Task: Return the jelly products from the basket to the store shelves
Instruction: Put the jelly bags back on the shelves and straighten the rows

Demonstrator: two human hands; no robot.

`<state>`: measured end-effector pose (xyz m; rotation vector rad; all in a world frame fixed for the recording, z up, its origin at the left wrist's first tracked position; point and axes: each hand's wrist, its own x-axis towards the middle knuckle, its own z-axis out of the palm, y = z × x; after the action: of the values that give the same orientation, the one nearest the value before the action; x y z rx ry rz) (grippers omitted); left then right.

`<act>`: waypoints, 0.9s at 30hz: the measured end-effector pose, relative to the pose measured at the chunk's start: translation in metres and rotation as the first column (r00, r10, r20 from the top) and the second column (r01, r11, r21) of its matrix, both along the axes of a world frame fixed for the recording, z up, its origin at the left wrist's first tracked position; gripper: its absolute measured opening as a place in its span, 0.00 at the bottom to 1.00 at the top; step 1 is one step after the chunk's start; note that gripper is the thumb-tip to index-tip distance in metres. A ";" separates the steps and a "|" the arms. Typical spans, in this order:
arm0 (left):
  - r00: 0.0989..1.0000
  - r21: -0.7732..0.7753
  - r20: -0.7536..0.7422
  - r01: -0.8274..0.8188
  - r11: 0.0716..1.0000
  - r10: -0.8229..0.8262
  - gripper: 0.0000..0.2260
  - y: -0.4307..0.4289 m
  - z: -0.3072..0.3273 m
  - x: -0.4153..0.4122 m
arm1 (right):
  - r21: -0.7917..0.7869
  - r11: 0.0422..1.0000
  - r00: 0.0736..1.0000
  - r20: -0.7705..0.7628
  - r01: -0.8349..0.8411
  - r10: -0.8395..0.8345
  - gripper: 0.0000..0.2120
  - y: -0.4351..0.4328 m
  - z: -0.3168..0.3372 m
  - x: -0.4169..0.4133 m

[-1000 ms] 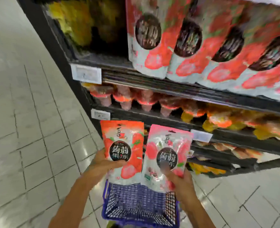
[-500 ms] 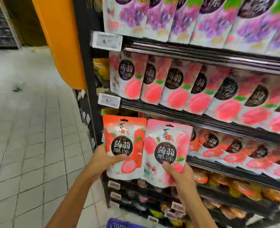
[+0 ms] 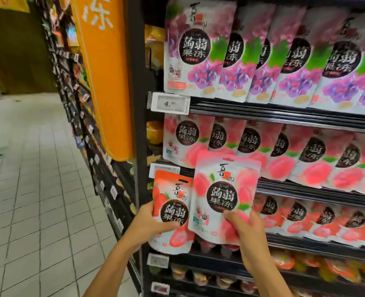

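Low centre, the left hand (image 3: 147,224) grips a strawberry pouch (image 3: 173,211) — beside it, the right hand (image 3: 248,230) pinches a peach pouch (image 3: 224,194) before the shelves (image 3: 284,110).

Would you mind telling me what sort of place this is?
Most likely a supermarket aisle: tiered shelves packed with rows of identical jelly pouches, price tags clipped to the shelf edges, and a tiled floor.

The pink peach-printed jelly pouch (image 3: 222,196) overlaps the red strawberry-printed jelly pouch (image 3: 173,211) and hides its right edge. The right hand (image 3: 248,232) covers the peach pouch's lower right corner. The left hand's (image 3: 147,224) fingers are out of sight behind the strawberry pouch. The purple grape-printed pouches (image 3: 263,50) on the upper black shelf (image 3: 284,113) run off the top and right edges. The small white price label (image 3: 157,260) below the left hand is too blurred to read.
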<state>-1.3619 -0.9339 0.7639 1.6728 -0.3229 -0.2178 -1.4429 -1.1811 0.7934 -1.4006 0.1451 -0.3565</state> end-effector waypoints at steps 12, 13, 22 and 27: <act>0.995 -0.070 0.062 0.083 0.994 -0.079 0.33 -0.038 0.019 0.024 | 0.023 0.980 0.980 -0.011 0.197 -0.197 0.13 -0.023 0.013 -0.017; 0.995 -0.078 0.058 0.082 0.994 -0.077 0.33 -0.044 0.020 0.024 | 0.025 0.979 0.979 -0.004 0.202 -0.202 0.11 -0.028 0.014 -0.020; 0.997 -0.138 0.039 0.076 0.987 -0.071 0.26 -0.073 0.016 0.008 | 0.017 0.965 0.965 0.019 0.260 -0.260 0.09 -0.060 0.009 -0.037; 0.999 -0.114 -0.007 -0.032 0.993 0.031 0.18 -0.079 -0.006 0.006 | 0.002 0.944 0.944 0.011 0.329 -0.329 0.08 -0.072 -0.009 -0.043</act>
<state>-1.3558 -1.0132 0.7575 1.5635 -0.2996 -0.1772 -1.4861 -1.2527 0.7845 -1.3743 0.3729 -0.6409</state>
